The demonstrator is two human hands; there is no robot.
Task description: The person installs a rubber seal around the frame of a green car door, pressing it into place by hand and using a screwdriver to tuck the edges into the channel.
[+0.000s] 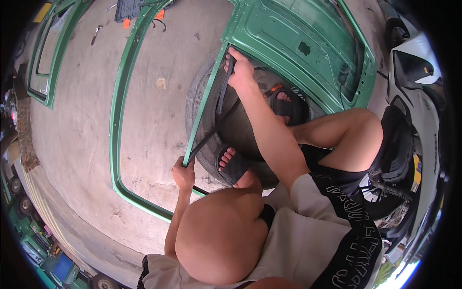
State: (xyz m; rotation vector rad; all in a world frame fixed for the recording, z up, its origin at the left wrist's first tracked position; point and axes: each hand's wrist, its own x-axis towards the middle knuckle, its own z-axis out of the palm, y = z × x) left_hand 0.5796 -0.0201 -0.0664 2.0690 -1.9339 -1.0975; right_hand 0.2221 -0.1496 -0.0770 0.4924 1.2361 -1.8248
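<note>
Positions are given by clock face about the centre of the view. The right hand [240, 70] is at 12 o'clock, its fingers clamped on a black strip [223, 91] beside the top of a narrow green bar [204, 107]. The left hand [184, 173], at 8 o'clock, has its fingers closed around the bar's lower end. A second run of black strip slants from beside that hand toward the right forearm; whether both runs are one piece cannot be told.

The bar joins a green door panel [293, 45] at 1 o'clock; a curved green frame [117, 108] extends to 9 o'clock. A tyre [196, 89] lies on the floor [82, 144] beneath the bar. Sandalled feet are near centre and at 2 o'clock. A hand tool [96, 35] lies between 10 and 11 o'clock. A white-and-black motorcycle [430, 111] stands toward 3 o'clock.
</note>
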